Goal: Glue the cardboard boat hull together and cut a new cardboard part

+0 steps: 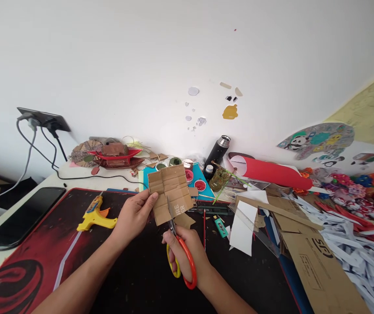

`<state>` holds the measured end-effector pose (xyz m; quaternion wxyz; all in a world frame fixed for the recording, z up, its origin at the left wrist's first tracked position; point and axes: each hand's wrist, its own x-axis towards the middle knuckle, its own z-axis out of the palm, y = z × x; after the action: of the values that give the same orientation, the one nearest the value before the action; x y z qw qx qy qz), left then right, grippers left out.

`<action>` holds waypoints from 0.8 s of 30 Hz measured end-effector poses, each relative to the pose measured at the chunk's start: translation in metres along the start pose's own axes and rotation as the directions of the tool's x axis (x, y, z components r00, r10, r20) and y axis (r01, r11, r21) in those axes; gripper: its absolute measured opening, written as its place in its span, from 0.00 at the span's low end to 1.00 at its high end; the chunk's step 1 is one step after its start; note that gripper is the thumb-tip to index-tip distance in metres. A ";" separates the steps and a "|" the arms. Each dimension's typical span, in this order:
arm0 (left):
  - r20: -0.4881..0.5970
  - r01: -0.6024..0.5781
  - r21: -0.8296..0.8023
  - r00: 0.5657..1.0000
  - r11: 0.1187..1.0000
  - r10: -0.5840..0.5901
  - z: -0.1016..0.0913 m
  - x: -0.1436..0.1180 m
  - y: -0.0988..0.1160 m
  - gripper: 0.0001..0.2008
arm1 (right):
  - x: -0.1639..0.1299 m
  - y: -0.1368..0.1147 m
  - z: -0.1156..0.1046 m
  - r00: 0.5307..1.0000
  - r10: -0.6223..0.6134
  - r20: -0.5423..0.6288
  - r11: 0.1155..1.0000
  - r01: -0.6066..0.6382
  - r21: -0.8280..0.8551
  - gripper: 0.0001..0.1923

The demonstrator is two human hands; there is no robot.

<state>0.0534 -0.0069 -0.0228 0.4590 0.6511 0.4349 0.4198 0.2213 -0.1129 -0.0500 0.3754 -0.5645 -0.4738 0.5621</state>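
Head view: the left hand [134, 213] grips the left edge of a corrugated cardboard piece [171, 192] held upright above the black-and-red desk mat [43, 261], while the right hand [187, 255], fingers clenched through the handles of orange-and-yellow scissors [180, 253], sets the blades into the lower edge, 1 yellow glue gun [95, 214] lying just left.

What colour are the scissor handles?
Orange and yellow scissors handles, in the right hand; head view.
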 end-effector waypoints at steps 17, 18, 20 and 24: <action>-0.004 0.028 -0.022 1.000 0.999 -0.028 0.001 0.002 0.001 0.20 | -0.001 -0.003 0.002 1.000 -0.014 0.019 0.999 0.015 -0.033 0.31; -0.005 0.033 -0.022 0.999 0.999 -0.033 0.001 0.002 0.001 0.20 | -0.001 -0.004 0.003 1.000 -0.013 0.014 0.999 0.013 -0.033 0.31; -0.006 0.046 -0.030 0.999 0.999 -0.046 0.001 0.002 0.000 0.20 | -0.001 -0.004 0.004 1.000 -0.016 0.000 0.999 0.016 -0.041 0.30; -0.006 0.057 -0.051 0.998 0.997 -0.058 0.002 0.002 0.000 0.21 | -0.002 -0.005 0.007 1.000 0.004 -0.030 0.998 -0.006 -0.057 0.28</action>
<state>0.0562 -0.0055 -0.0228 0.4858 0.6247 0.4443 0.4199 0.2137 -0.1143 -0.0451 0.3648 -0.5844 -0.4825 0.5409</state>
